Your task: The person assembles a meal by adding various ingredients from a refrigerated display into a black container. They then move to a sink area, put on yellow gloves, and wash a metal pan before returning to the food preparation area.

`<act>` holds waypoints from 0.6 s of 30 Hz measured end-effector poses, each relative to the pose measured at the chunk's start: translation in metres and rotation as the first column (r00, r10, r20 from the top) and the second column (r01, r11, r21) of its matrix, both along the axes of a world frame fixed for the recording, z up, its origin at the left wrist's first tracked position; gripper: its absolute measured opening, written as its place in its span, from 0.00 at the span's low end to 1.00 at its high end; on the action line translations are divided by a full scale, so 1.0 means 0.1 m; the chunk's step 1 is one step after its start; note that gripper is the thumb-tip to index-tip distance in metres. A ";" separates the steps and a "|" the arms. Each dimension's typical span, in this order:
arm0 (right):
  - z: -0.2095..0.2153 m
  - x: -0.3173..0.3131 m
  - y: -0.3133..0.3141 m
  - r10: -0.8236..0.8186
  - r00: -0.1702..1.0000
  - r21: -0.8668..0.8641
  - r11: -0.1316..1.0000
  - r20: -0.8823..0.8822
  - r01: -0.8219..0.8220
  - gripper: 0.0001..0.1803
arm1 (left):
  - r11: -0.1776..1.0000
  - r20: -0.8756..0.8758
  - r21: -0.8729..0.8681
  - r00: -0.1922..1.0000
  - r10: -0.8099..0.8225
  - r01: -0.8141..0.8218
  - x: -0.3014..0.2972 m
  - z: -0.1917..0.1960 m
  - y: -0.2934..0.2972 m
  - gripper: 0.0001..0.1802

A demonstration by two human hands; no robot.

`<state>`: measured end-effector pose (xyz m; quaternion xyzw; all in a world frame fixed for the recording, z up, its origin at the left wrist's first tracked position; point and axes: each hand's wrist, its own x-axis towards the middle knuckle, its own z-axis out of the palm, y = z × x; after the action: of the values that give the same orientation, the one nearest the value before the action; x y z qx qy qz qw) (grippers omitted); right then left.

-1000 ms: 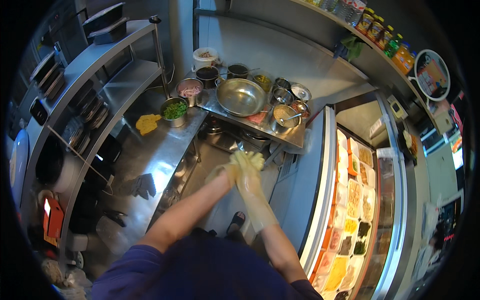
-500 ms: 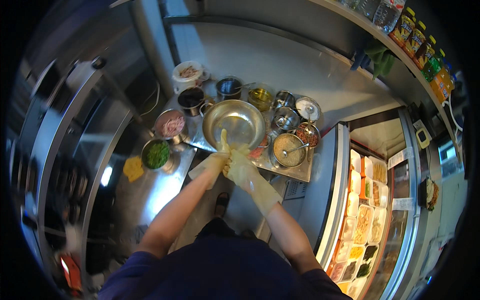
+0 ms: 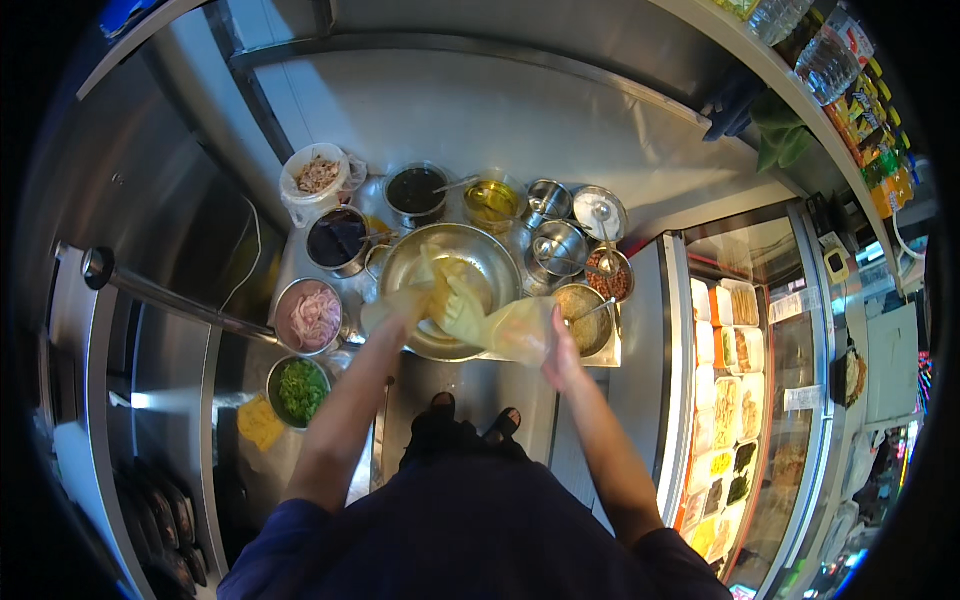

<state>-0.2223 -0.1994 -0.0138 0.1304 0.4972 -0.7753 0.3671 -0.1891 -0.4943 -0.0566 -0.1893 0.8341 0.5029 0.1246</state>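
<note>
My left hand (image 3: pixel 407 305), still in a thin translucent yellowish glove and smeared by motion, is closed on the finger end of a second such glove (image 3: pixel 465 312). That glove stretches to my right hand (image 3: pixel 564 350), whose wrist and outer palm are bare. A finger or thumb points up beside the cuff, and skin tone shows faintly through the plastic, so the other fingers seem stretched out inside it. Both hands are over the near rim of a wide, shallow steel pan (image 3: pixel 450 240), which shows some shiny liquid on its bottom.
Around the pan stand a bowl of pink sliced onion (image 3: pixel 308 317), chopped greens (image 3: pixel 302 390), dark sauces (image 3: pixel 416 190), yellow oil (image 3: pixel 491 200) and a pale grainy mix (image 3: pixel 585 320) with a spoon. A yellow cloth (image 3: pixel 260 424) lies left. A lit display case (image 3: pixel 735 400) stands right.
My hands have moved apart, the right one outward. The right glove has slid off my forearm and most of the hand. The view has turned slightly, bringing my sandalled feet into sight.
</note>
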 end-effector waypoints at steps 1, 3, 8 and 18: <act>-0.04 -0.21 -0.09 0.050 0.999 -0.007 0.999 0.020 -0.050 0.41 | 1.000 0.025 0.000 1.000 -0.002 0.002 0.15 0.18 -0.24 0.24; -0.31 -0.52 0.04 0.073 0.997 0.058 0.996 0.017 -0.073 0.40 | 0.997 0.063 0.020 0.995 -0.081 0.079 0.35 0.33 -0.56 0.23; -1.04 -0.93 0.54 -0.043 0.985 0.386 0.916 -0.168 0.106 0.37 | 0.299 0.056 -0.813 0.578 -0.814 0.500 0.32 0.58 -1.00 0.21; 0.39 0.21 3.80 -0.542 -0.022 -0.040 0.022 -0.840 0.999 0.21 | -0.637 0.820 0.095 0.423 -0.386 -0.765 -0.12 -1.04 -1.06 0.20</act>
<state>-0.2014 0.1801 0.0257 0.2328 0.6077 -0.5951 -0.4715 -0.2007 -0.6002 -0.1602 -0.4582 -0.3316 0.7770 0.2765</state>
